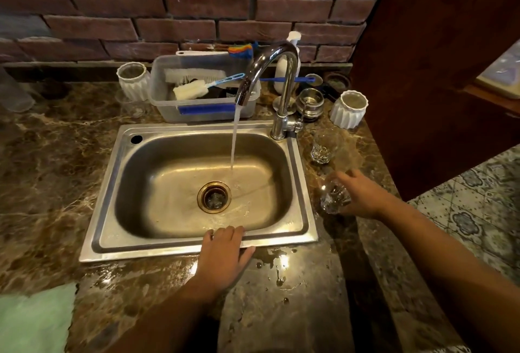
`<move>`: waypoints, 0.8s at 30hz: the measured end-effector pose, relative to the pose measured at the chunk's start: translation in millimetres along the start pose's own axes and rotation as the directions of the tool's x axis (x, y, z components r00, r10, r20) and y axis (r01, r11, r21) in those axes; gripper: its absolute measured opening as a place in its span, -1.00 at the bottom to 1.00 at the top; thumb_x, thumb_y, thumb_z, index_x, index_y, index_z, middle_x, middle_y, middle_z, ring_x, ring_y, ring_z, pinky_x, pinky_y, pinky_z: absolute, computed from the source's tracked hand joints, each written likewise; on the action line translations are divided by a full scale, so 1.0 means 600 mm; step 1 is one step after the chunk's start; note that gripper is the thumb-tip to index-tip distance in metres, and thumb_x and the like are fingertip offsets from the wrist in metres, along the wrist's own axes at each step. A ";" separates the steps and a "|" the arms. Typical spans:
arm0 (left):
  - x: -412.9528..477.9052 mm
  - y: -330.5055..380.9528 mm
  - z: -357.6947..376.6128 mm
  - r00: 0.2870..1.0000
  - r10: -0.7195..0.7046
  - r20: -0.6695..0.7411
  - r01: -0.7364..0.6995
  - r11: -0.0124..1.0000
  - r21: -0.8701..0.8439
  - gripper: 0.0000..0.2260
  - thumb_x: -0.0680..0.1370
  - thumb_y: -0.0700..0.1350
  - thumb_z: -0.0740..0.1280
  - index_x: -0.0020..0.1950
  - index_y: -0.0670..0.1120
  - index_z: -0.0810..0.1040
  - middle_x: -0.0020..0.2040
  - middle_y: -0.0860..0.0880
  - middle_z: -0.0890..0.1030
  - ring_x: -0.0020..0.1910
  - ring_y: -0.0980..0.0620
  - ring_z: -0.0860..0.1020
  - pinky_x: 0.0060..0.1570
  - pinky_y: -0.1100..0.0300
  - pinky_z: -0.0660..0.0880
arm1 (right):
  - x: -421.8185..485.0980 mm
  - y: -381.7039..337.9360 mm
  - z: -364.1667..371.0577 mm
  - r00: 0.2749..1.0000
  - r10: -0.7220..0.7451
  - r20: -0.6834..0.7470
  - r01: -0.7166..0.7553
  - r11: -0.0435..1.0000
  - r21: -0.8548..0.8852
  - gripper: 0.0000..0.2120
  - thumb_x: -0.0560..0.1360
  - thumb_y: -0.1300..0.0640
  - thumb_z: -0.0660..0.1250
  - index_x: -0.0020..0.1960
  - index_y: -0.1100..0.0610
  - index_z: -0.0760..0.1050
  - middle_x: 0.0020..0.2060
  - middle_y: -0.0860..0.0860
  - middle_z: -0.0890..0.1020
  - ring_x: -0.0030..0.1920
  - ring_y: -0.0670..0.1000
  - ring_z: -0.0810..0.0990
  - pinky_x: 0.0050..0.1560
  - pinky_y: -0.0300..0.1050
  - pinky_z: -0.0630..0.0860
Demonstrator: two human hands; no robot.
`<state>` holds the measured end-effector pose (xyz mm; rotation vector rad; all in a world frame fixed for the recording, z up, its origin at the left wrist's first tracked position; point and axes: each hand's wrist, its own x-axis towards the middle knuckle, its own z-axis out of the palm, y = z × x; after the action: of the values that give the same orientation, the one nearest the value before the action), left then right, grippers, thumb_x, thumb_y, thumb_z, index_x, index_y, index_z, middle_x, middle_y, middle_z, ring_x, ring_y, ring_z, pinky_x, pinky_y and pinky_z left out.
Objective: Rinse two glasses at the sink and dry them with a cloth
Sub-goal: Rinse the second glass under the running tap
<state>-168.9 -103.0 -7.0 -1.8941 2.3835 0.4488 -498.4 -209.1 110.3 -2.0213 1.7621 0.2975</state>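
Observation:
Water streams from the chrome tap [270, 71] into the steel sink [112, 184], landing just right of the drain. My right hand [363, 198] grips a clear faceted glass [333, 198] on the counter to the right of the sink. A second clear glass [323, 146] stands upright a little farther back, near the tap's base. My left hand [225, 254] rests flat on the sink's front rim, fingers straight. A pale green cloth [33, 319] lies at the counter's near left corner.
Behind the sink stands a clear plastic tub [166, 94] with brushes. White ribbed cups [132, 81] [349, 109] stand at either side, and a small metal strainer cup [311, 102] stands by the tap. Water puddles [275, 262] lie on the marble counter in front. A dark wooden panel [436, 71] rises at the right.

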 end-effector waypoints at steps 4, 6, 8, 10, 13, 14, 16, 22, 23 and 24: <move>0.002 0.000 0.012 0.998 0.004 -0.065 -0.003 1.000 0.014 -0.49 0.60 0.31 0.00 0.33 0.04 0.48 0.14 0.02 0.62 0.13 -0.04 0.56 0.21 -0.06 0.42 | 0.018 0.015 -0.007 0.998 0.045 -0.052 -0.044 0.999 0.028 -0.16 0.33 0.01 0.57 0.49 -0.11 0.21 0.40 0.14 0.29 0.33 0.19 0.44 0.25 0.03 0.51; 0.001 0.000 0.016 0.996 0.008 -0.088 -0.008 1.000 0.006 -0.49 0.59 0.30 0.03 0.30 0.02 0.52 0.11 0.02 0.62 0.09 -0.04 0.56 0.18 -0.06 0.44 | 0.025 0.017 -0.009 0.996 0.042 -0.076 -0.038 0.998 0.057 -0.18 0.35 0.04 0.57 0.49 -0.07 0.23 0.40 0.14 0.28 0.31 0.19 0.46 0.24 0.03 0.53; 0.000 -0.001 0.014 0.995 0.003 -0.102 -0.004 1.000 -0.005 -0.50 0.59 0.30 0.05 0.29 0.02 0.53 0.10 0.03 0.63 0.09 -0.03 0.56 0.18 -0.05 0.45 | 0.029 0.017 -0.010 0.995 0.058 -0.086 -0.049 0.994 0.094 -0.16 0.35 0.06 0.57 0.50 -0.07 0.22 0.43 0.12 0.25 0.27 0.16 0.50 0.22 0.05 0.56; -0.002 -0.001 0.012 0.994 -0.002 -0.109 0.000 1.000 -0.015 -0.50 0.59 0.30 0.05 0.30 0.03 0.53 0.11 0.04 0.62 0.10 -0.02 0.56 0.20 -0.03 0.45 | 0.033 0.015 -0.006 0.991 0.084 -0.104 -0.071 0.990 0.123 -0.09 0.36 0.04 0.57 0.55 -0.05 0.13 0.47 0.13 0.23 0.26 0.15 0.53 0.24 0.06 0.55; -0.001 0.001 0.010 0.994 0.001 -0.106 -0.003 1.000 -0.019 -0.48 0.58 0.31 0.03 0.31 0.05 0.52 0.12 0.05 0.61 0.11 0.00 0.55 0.20 -0.01 0.44 | 0.034 0.010 0.012 0.968 0.183 -0.174 -0.136 0.958 0.252 0.03 0.37 0.01 0.57 0.60 0.02 -0.03 0.54 0.12 0.18 0.42 0.15 0.40 0.39 0.13 0.43; -0.001 0.001 0.010 0.995 0.001 -0.104 -0.003 1.000 -0.019 -0.48 0.58 0.31 0.02 0.30 0.05 0.52 0.12 0.05 0.61 0.11 0.01 0.55 0.20 -0.01 0.44 | 0.033 0.006 0.019 0.952 0.225 -0.205 -0.154 0.937 0.312 0.04 0.36 0.00 0.57 0.60 0.04 -0.03 0.55 0.11 0.19 0.47 0.14 0.35 0.43 0.15 0.39; -0.001 0.000 0.011 0.994 0.001 -0.113 -0.003 1.000 -0.018 -0.49 0.57 0.31 0.04 0.29 0.05 0.53 0.10 0.05 0.61 0.09 0.00 0.55 0.19 -0.02 0.45 | 0.031 -0.004 0.030 0.920 0.290 -0.265 -0.150 0.882 0.446 0.01 0.34 0.02 0.58 0.59 0.05 0.03 0.51 0.10 0.29 0.47 0.13 0.35 0.44 0.13 0.37; 0.000 0.001 0.011 0.992 -0.011 -0.127 0.008 1.000 -0.020 -0.52 0.57 0.30 0.10 0.26 0.04 0.56 0.07 0.06 0.63 0.05 0.01 0.57 0.15 0.00 0.48 | 0.030 -0.028 0.064 0.824 0.476 -0.307 -0.189 0.742 0.644 -0.10 0.35 0.02 0.58 0.53 0.10 0.18 0.39 0.11 0.48 0.35 0.13 0.49 0.36 0.13 0.46; 0.000 0.000 0.012 0.992 -0.012 -0.126 0.010 1.000 -0.020 -0.52 0.57 0.30 0.10 0.27 0.04 0.55 0.07 0.06 0.63 0.05 0.01 0.57 0.15 0.00 0.48 | 0.030 -0.032 0.068 0.813 0.494 -0.307 -0.200 0.733 0.650 -0.10 0.35 0.01 0.58 0.54 0.10 0.17 0.40 0.11 0.48 0.35 0.13 0.49 0.35 0.16 0.47; 0.000 0.000 0.012 0.992 -0.012 -0.126 0.010 1.000 -0.019 -0.52 0.57 0.30 0.10 0.27 0.04 0.55 0.08 0.06 0.63 0.05 0.01 0.57 0.15 0.00 0.48 | 0.030 -0.034 0.069 0.806 0.504 -0.310 -0.204 0.728 0.654 -0.10 0.36 0.01 0.58 0.54 0.10 0.17 0.40 0.12 0.47 0.35 0.13 0.49 0.35 0.17 0.47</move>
<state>-170.1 -101.2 -14.0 -1.9996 2.4528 0.3618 -470.3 -204.2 69.4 -1.3281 2.1854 -0.6386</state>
